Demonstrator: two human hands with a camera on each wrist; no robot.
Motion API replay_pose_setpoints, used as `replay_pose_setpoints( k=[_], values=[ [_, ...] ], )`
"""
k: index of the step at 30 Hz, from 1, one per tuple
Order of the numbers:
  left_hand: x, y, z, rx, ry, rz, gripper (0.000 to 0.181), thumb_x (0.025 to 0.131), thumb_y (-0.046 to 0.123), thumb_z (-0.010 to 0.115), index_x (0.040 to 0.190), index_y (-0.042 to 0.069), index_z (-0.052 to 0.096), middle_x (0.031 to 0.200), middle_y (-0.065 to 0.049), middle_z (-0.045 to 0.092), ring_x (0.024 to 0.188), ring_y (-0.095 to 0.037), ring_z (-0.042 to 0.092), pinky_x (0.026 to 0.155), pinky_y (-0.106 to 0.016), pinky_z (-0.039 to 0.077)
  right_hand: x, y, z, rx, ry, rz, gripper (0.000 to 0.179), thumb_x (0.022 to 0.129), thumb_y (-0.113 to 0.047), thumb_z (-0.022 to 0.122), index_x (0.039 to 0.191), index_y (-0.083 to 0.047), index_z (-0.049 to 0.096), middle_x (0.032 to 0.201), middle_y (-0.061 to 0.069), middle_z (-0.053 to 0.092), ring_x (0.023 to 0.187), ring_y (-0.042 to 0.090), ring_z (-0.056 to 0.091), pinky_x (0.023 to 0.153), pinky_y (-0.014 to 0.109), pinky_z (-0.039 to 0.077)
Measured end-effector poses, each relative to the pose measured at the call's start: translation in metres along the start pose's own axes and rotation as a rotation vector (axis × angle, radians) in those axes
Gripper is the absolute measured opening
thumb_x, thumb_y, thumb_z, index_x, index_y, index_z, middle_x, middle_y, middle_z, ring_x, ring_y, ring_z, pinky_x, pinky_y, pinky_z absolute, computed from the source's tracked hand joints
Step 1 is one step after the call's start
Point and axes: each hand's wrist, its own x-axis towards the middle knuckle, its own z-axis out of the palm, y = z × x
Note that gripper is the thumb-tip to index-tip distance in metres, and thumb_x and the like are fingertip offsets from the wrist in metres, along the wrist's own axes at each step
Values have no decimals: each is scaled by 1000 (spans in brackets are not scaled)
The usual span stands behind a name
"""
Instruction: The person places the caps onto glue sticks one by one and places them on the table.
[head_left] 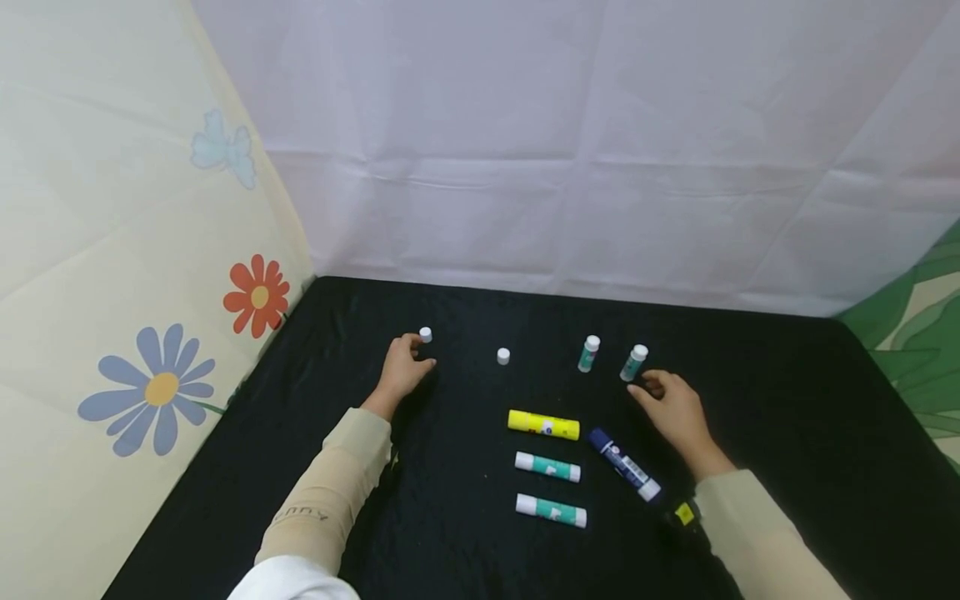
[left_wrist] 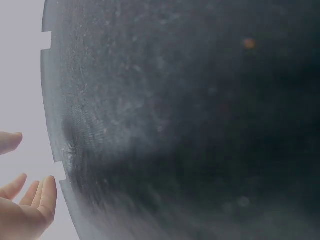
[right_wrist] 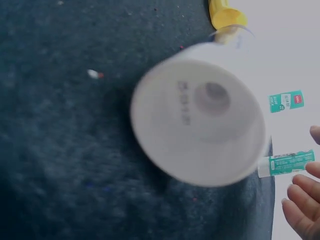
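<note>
My left hand (head_left: pixel 401 372) is at the far left of the table, fingers and thumb apart, fingertips right beside a small white cap (head_left: pixel 426 334). Whether they touch it cannot be told; the left wrist view shows the hand (left_wrist: pixel 30 207) with nothing between its fingers. A second white cap (head_left: pixel 503 357) stands to its right. Loosely bent, my right hand (head_left: pixel 678 412) is just in front of an upright green-and-white glue stick (head_left: pixel 634 363), apparently without gripping it. Another such glue stick (head_left: pixel 588 354) stands to the left of that one.
Between the arms lie a yellow glue stick (head_left: pixel 543 424), two green-and-white glue sticks (head_left: pixel 548 467) and a dark blue glue stick (head_left: pixel 625 465) near the right wrist. Its white end (right_wrist: pixel 200 125) fills much of the right wrist view. A black cloth (head_left: pixel 450 517) covers the table.
</note>
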Motion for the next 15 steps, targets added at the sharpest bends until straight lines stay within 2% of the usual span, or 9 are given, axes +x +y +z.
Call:
replay_pose_setpoints(
  k=[15],
  values=[
    [12,1,1,39,-9,-18,44,75,6,64,113,-7,44,108,-21,41,96,-31,45,78,-38,40,10,-4,0,8,-28,41,37,83,-20,56,105,10,50,93,26,51,86,37,49,73,47,38]
  ],
)
